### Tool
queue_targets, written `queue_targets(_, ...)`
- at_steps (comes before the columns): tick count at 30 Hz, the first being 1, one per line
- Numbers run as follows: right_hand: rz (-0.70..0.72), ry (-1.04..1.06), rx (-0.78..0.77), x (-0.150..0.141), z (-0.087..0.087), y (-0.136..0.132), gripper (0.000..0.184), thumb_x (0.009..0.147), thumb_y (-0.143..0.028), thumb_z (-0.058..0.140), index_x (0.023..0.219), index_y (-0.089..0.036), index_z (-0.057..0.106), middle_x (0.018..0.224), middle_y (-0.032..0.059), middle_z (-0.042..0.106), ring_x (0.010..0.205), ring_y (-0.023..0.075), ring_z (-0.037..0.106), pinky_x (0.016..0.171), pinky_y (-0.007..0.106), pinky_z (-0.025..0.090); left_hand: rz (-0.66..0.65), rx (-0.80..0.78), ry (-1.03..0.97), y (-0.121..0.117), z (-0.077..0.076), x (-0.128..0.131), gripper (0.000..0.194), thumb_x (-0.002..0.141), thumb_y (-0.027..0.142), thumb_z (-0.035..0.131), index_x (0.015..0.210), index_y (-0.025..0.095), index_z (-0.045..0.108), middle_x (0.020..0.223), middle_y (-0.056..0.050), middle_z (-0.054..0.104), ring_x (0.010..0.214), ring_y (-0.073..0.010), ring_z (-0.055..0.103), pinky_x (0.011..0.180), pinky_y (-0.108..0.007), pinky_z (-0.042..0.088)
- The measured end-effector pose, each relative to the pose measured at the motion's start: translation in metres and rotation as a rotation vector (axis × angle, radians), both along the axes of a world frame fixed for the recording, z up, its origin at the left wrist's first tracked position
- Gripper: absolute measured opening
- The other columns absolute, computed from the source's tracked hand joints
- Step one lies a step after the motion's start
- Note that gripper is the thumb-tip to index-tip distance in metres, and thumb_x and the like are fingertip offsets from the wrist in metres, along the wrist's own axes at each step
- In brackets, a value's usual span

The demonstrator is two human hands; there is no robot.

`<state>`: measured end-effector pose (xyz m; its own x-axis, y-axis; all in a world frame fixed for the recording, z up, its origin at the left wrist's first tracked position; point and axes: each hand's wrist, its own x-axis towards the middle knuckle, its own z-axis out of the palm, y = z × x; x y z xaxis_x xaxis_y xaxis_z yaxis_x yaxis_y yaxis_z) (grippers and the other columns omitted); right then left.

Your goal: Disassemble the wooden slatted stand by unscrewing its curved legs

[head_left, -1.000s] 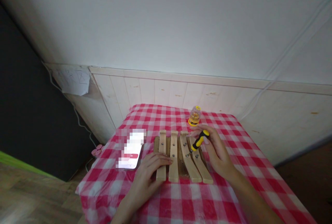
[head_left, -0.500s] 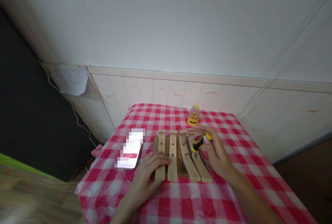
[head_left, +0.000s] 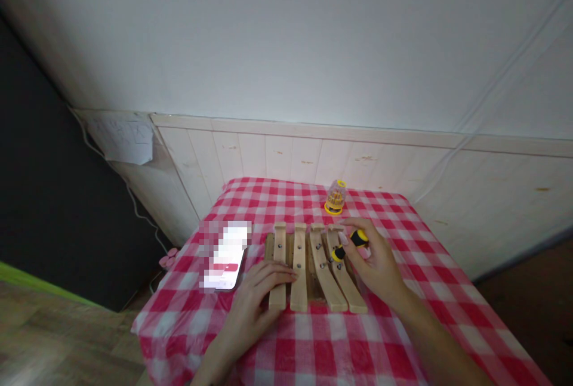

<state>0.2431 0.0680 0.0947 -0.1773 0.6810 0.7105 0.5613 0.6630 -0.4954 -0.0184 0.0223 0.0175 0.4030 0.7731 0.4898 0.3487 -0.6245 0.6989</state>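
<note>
My right hand (head_left: 373,263) grips a yellow-and-black screwdriver (head_left: 351,245), its tip slanting down to the left at a screw on the right-hand pieces. Several pale curved wooden pieces (head_left: 298,290) lie side by side across a brown wooden board (head_left: 269,246). Metal screws show in them; on the two right pieces some stick up. My left hand (head_left: 257,290) rests with fingers stretched over the two left pieces, holding them against the board. Behind them stands a clear-topped bit holder (head_left: 335,198) with a yellow base and yellow-handled bits inside.
A lit phone (head_left: 228,258), partly blurred out, lies left of the wooden pieces. The red-and-white checked tablecloth (head_left: 308,350) covers the table, which stands against a white panelled wall (head_left: 255,153). A white cable (head_left: 134,201) runs down at the left.
My right fingers have shifted around the screwdriver handle, with the index and thumb now lower on it. The left hand and the wooden pieces stay put.
</note>
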Motion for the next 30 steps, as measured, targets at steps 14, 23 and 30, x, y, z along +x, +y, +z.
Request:
queue_targets(14, 0.093, 0.131, -0.100, 0.005, -0.007, 0.003, 0.022, 0.098, -0.034, 0.060, 0.119, -0.029, 0.056, 0.103, 0.0058, 0.067, 0.089, 0.0212, 0.070, 0.082, 0.037, 0.062, 0.008, 0.023, -0.003, -0.001, 0.006, 0.002, 0.032, 0.091, 0.012, 0.054, 0.118, 0.026, 0.064, 0.120, -0.006, 0.073, 0.118, -0.0255, 0.065, 0.105, -0.043, 0.048)
queue_targets(23, 0.091, 0.211, -0.115, 0.007, -0.013, 0.008, 0.025, 0.099, -0.042, 0.059, 0.120, -0.028, 0.061, 0.104, 0.0065, 0.070, 0.092, 0.0214, 0.070, 0.084, 0.038, 0.061, 0.015, 0.033, -0.007, 0.000, 0.001, 0.003, 0.035, 0.089, 0.008, 0.054, 0.118, 0.026, 0.064, 0.121, -0.005, 0.073, 0.117, -0.0241, 0.065, 0.106, -0.043, 0.047)
queue_targets(30, 0.021, 0.476, -0.152, 0.007, -0.012, 0.023, 0.029, 0.096, -0.049, 0.062, 0.114, -0.027, 0.061, 0.101, 0.0074, 0.071, 0.095, 0.0231, 0.071, 0.080, 0.038, 0.062, -0.009, 0.015, -0.006, 0.001, 0.003, 0.002, 0.037, 0.087, 0.008, 0.055, 0.119, 0.025, 0.064, 0.123, -0.006, 0.073, 0.118, -0.0252, 0.065, 0.104, -0.043, 0.050)
